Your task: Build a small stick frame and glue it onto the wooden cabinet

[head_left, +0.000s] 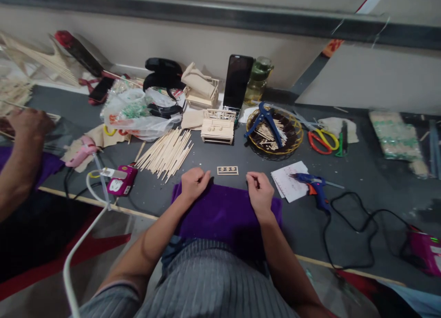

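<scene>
My left hand (pixel 194 184) is curled into a loose fist on the left part of a purple cloth (pixel 223 212), its thumb pointing inward. Mirroring it, my right hand (pixel 259 191) is closed at the cloth's right side. Nothing shows in either hand. Between them, just beyond the cloth, lies a small flat wooden frame piece (pixel 227 170) with a row of cut-out shapes. A pile of thin wooden sticks (pixel 167 152) is beyond my left hand. Past my right hand are white paper sheets (pixel 289 182) and a blue glue gun (pixel 315 184).
Behind stand a small wooden model bench (pixel 217 127), a phone (pixel 237 81), and a basket (pixel 296 145) holding blue cutters (pixel 272 120). Scissors (pixel 323 141) lie right. A pink glue gun (pixel 82 152), a magenta power box (pixel 122 180) and another person's hand (pixel 29 122) are left.
</scene>
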